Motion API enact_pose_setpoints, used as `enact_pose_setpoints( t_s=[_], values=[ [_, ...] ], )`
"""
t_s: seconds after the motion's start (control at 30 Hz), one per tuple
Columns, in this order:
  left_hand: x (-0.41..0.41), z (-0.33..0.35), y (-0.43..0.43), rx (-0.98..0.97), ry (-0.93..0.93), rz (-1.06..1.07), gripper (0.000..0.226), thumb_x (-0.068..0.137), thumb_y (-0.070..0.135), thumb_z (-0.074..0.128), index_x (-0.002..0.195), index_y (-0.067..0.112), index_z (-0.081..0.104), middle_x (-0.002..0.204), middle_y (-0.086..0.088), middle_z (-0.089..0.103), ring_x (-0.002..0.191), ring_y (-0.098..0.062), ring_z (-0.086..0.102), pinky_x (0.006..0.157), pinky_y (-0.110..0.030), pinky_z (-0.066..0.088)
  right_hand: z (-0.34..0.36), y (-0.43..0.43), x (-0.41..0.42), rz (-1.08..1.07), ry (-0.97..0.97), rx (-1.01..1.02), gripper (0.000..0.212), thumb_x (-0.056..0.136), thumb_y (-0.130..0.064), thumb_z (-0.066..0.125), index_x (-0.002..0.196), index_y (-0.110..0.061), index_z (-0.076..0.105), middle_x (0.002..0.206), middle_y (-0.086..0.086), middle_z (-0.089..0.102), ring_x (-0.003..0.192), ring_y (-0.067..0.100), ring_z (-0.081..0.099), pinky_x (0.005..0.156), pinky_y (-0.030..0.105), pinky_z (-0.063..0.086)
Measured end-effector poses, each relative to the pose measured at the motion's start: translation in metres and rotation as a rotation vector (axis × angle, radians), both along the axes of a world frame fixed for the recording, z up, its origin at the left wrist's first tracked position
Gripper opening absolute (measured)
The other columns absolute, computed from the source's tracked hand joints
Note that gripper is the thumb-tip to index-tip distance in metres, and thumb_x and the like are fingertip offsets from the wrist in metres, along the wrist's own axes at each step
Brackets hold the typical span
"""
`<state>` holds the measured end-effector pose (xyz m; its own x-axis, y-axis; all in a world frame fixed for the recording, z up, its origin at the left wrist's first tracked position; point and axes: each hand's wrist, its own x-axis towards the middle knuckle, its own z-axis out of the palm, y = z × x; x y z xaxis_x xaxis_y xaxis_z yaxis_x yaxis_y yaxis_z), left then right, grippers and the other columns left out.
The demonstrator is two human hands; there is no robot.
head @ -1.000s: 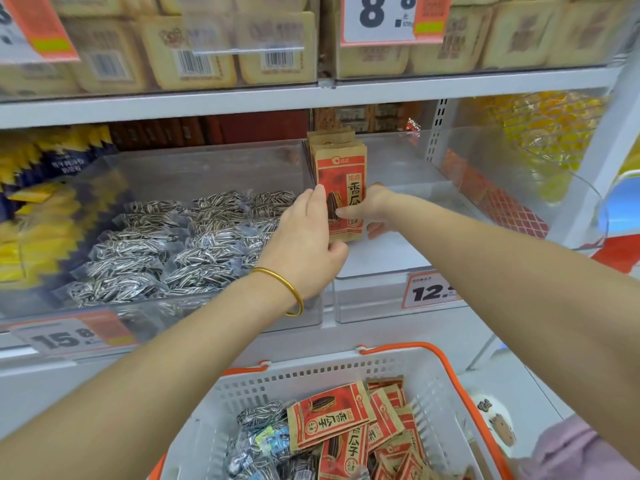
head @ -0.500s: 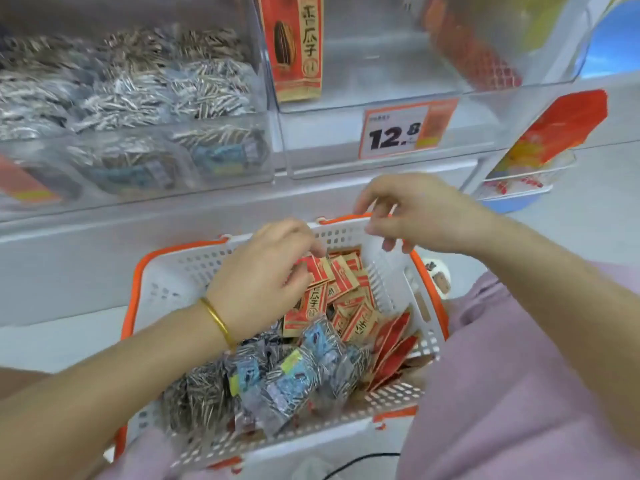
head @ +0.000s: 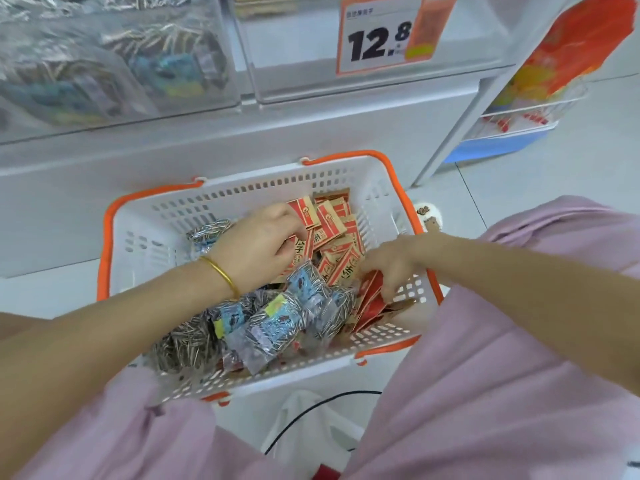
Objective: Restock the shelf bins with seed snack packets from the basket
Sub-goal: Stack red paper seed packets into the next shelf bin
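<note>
- The shelf (head: 242,140) fills the far part of the view. Its white front panel rises just behind the basket.
- The person's pink garment (head: 485,375) frames the near edge on both sides.
- Two clear bins sit along the far edge. The left bin (head: 114,64) is well stocked with silver packets, seen blurred through its wall. The right bin (head: 381,88) shows mostly bare wall from here, so I judge it to be the one that needs filling.
- The basket (head: 145,237), white with an orange rim, stands low in front of the shelf, below both bins.
- Silver striped packets (head: 277,320) lie heaped in the basket's near-left half, and red-and-tan packets (head: 334,220) are piled in its far-right half.
- The left hand (head: 259,247) is down in the red-and-tan pile. Its fingers are curled round at least one packet in a closed grip.
- The right hand (head: 388,265) reaches into the near-right corner with its fingers dipped among the red packets. I cannot tell whether it has pinched one.
- The price tag (head: 381,36) on the right bin reads 12.8.
- A gold bangle (head: 221,275) sits on the left wrist.
- The step in hand looks like gathering: collecting a handful of red-and-tan packets before a trip up to the bin.
- The next move calls for squaring the loose packets into a tidy stack between both hands. The stack then has to be lifted clear of the basket rim and carried up and away to the right bin without dropping any.
</note>
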<state>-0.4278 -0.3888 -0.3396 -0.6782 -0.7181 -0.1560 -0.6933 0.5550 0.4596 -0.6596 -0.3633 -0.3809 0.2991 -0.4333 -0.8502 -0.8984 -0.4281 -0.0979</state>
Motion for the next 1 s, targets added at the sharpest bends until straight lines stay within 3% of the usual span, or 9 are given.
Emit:
enact_pose_setpoints(
  t_s=[0.17,0.27,0.4,0.53,0.63,0.7,0.83,0.9,1.0],
  values=[
    [-0.001,0.0,0.002,0.019,0.031,0.017,0.025,0.087,0.008,0.049,0.105,0.015,0.065,0.116,0.0,0.053,0.107,-0.016,0.051,0.096,-0.037,0.042,-0.041,0.012,-0.007,0.209,0.087,-0.09,0.074,0.075,-0.04,0.068,0.139,-0.029,0.034,0.131,-0.001,0.046,0.115,0.022,0.05,0.091,0.037,0.041],
    [-0.002,0.002,0.004,0.012,0.04,0.033,0.024,0.088,0.008,0.049,0.105,0.015,0.065,0.117,0.0,0.052,0.107,-0.014,0.05,0.095,-0.031,0.042,-0.052,0.023,-0.007,0.276,0.035,-0.252,0.061,0.08,-0.035,0.066,0.132,-0.02,0.039,0.125,0.002,0.052,0.109,0.024,0.054,0.089,0.037,0.046],
    [0.002,0.002,0.001,0.02,0.039,0.062,0.023,0.088,0.008,0.05,0.104,0.015,0.064,0.115,0.001,0.052,0.104,-0.013,0.051,0.095,-0.03,0.041,-0.04,0.011,-0.007,0.247,-0.021,-0.219,0.04,0.075,-0.033,0.066,0.111,-0.021,0.051,0.101,-0.002,0.061,0.091,0.023,0.061,0.072,0.032,0.05],
    [0.001,0.006,-0.005,0.122,0.069,0.223,0.019,0.09,0.009,0.049,0.102,0.013,0.062,0.105,0.0,0.054,0.092,-0.012,0.052,0.082,-0.023,0.039,0.009,-0.013,-0.004,0.129,-0.089,-0.218,0.029,0.074,-0.032,0.067,0.096,-0.026,0.048,0.08,-0.01,0.055,0.073,0.013,0.053,0.053,0.024,0.034],
    [-0.001,0.019,-0.011,0.34,0.033,0.46,0.024,0.097,0.022,0.041,0.104,0.005,0.055,0.098,-0.013,0.06,0.083,-0.026,0.06,0.067,-0.03,0.044,0.059,-0.027,0.0,-0.091,-0.169,-0.319,0.033,0.073,-0.033,0.071,0.091,-0.026,0.045,0.069,-0.013,0.048,0.062,0.005,0.046,0.051,0.022,0.031],
    [0.001,0.028,-0.014,0.693,0.089,0.675,0.037,0.1,0.04,0.031,0.115,0.009,0.046,0.1,-0.018,0.059,0.072,-0.028,0.064,0.055,-0.03,0.048,0.076,-0.032,0.006,-0.232,-0.208,-0.438,0.036,0.071,-0.036,0.072,0.091,-0.026,0.044,0.068,-0.014,0.045,0.067,0.012,0.048,0.055,0.026,0.036],
    [0.007,0.043,-0.021,1.424,0.616,0.934,0.064,0.085,0.07,0.036,0.125,0.02,0.036,0.117,-0.03,0.057,0.086,-0.041,0.068,0.063,-0.045,0.059,0.09,-0.028,0.035,-0.219,-0.177,-0.742,0.037,0.073,-0.045,0.065,0.097,-0.021,0.048,0.078,-0.008,0.052,0.076,0.02,0.052,0.056,0.027,0.034],
    [0.011,0.044,-0.028,1.443,0.809,0.969,0.067,0.084,0.059,0.051,0.119,0.003,0.05,0.108,-0.029,0.064,0.087,-0.04,0.069,0.066,-0.048,0.059,0.087,-0.021,0.053,-0.128,-0.143,-0.903,0.043,0.075,-0.047,0.063,0.105,-0.019,0.05,0.097,-0.001,0.061,0.087,0.024,0.061,0.058,0.028,0.036],
    [0.015,0.05,-0.029,1.284,0.829,0.938,0.023,0.089,0.02,0.059,0.105,0.004,0.056,0.095,-0.017,0.066,0.078,-0.029,0.069,0.064,-0.041,0.06,0.079,-0.011,0.073,-0.033,-0.137,-1.08,0.066,0.059,-0.049,0.079,0.107,-0.01,0.057,0.098,0.008,0.065,0.079,0.03,0.066,0.052,0.031,0.046]
  ],
)
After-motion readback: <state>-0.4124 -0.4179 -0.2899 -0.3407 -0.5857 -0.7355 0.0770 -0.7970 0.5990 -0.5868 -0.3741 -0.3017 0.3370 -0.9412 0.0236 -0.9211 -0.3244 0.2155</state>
